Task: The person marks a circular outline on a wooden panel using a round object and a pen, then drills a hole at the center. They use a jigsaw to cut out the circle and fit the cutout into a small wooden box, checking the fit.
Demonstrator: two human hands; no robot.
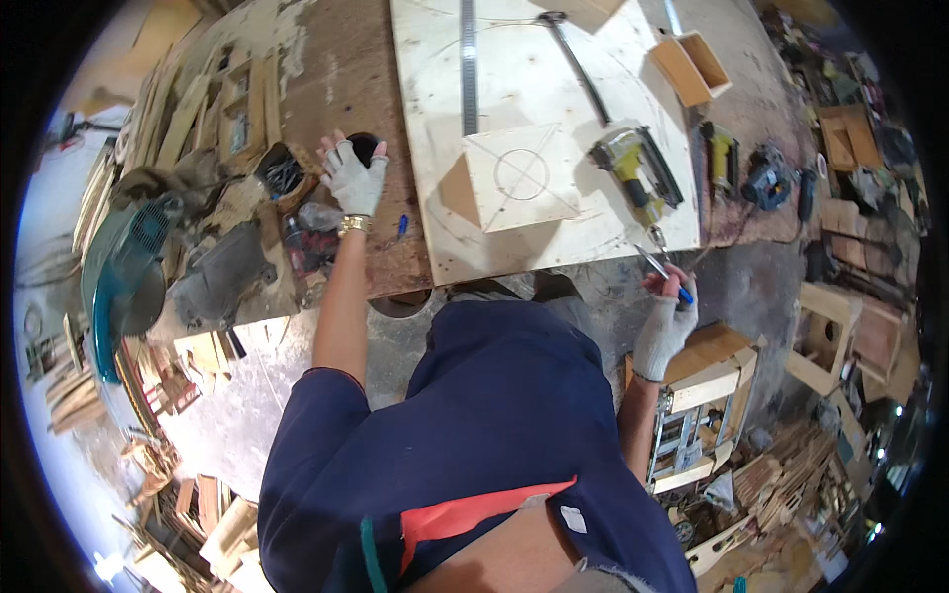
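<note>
My left hand (356, 185), in a white fingertip-less glove, is spread over the brown bench at the left. Beside its fingers is a dark round shape (364, 148), partly covered; I cannot tell whether it is an object or a hole. Gloved likewise, my right hand (670, 316) is closed around a slim pointed metal tool with a blue part (684, 296), just off the bench's front edge. On the pale plywood sheet (435, 237) sits a wooden box (549, 188), its top marked with a circle and crossing lines. A yellow-green nail gun (633, 168) lies right of it.
A steel ruler (469, 69), a long dark metal bar (578, 69) and an open wooden box (689, 69) lie farther back. Another nail gun (722, 158) and a blue power tool (766, 181) are at right. A teal-guarded saw (119, 277) stands left; a blue pen (402, 226) lies near my left wrist.
</note>
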